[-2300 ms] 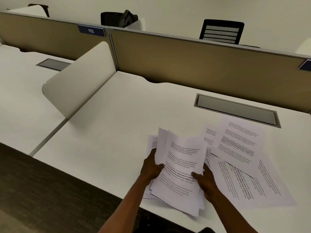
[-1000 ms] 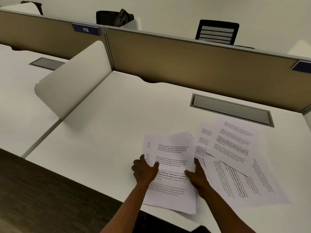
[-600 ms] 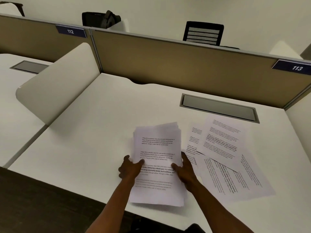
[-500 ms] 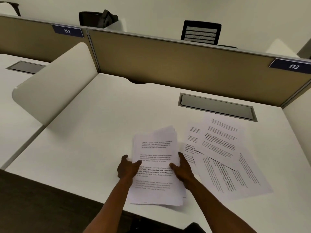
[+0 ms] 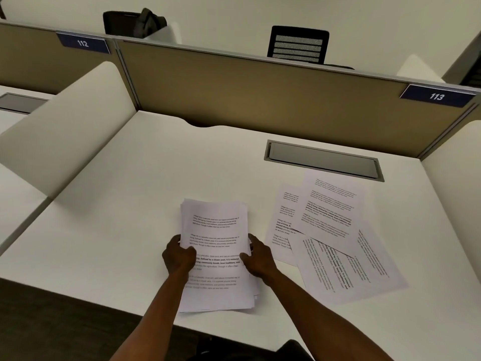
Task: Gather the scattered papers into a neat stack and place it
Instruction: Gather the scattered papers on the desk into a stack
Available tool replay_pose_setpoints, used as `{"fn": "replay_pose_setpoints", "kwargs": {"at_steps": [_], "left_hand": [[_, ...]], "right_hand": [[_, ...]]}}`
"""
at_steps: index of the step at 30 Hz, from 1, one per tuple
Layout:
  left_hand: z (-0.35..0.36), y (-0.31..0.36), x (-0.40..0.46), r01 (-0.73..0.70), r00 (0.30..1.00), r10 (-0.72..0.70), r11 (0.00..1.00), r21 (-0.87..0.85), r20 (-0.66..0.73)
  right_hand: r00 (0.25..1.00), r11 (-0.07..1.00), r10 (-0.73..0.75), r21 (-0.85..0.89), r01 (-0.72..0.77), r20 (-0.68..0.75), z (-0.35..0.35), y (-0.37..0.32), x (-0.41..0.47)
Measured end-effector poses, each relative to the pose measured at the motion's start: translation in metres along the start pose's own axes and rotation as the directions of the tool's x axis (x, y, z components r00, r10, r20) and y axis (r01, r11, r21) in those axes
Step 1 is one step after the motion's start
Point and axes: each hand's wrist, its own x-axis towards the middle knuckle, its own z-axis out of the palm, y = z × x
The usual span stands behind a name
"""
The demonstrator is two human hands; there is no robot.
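A stack of printed white papers lies on the white desk near its front edge, its sheets roughly aligned with a few edges still fanned out. My left hand grips the stack's left edge, thumb on top. My right hand grips the right edge the same way. To the right, several loose printed sheets lie overlapped and skewed on the desk, apart from the stack.
A grey cable tray lid is set into the desk behind the loose sheets. Tan partition panels close the back, white side dividers flank the desk. A black chair and a bag stand beyond the partition.
The fanned sheets held up in both hands were lowered flat and squared into a tighter stack, which shifted left away from the loose sheets. Both hands stayed on its sides.
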Motion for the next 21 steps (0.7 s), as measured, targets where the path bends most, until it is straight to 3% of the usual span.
{"fn": "replay_pose_setpoints", "kwargs": {"at_steps": [6, 12, 17, 21], "left_hand": [[-0.014, -0.007, 0.008, -0.025, 0.993, 0.030, 0.999, 0.049, -0.112], [-0.016, -0.009, 0.014, -0.038, 0.990, 0.044, 0.998, 0.042, -0.133], [-0.010, -0.013, 0.018, -0.024, 0.993, 0.041, 0.986, 0.162, -0.106], [-0.003, -0.016, 0.014, -0.006, 0.993, 0.042, 0.955, 0.298, -0.112]], "right_hand": [[0.990, 0.993, -0.080, -0.079, 0.089, 0.114, 0.006, -0.002, -0.002], [0.980, 0.919, -0.137, -0.350, 0.180, 0.145, 0.015, -0.003, -0.006], [0.971, 0.884, -0.138, -0.418, 0.210, 0.195, 0.017, 0.000, -0.005], [0.974, 0.922, -0.131, -0.339, 0.188, 0.184, 0.010, 0.009, -0.003]]}}
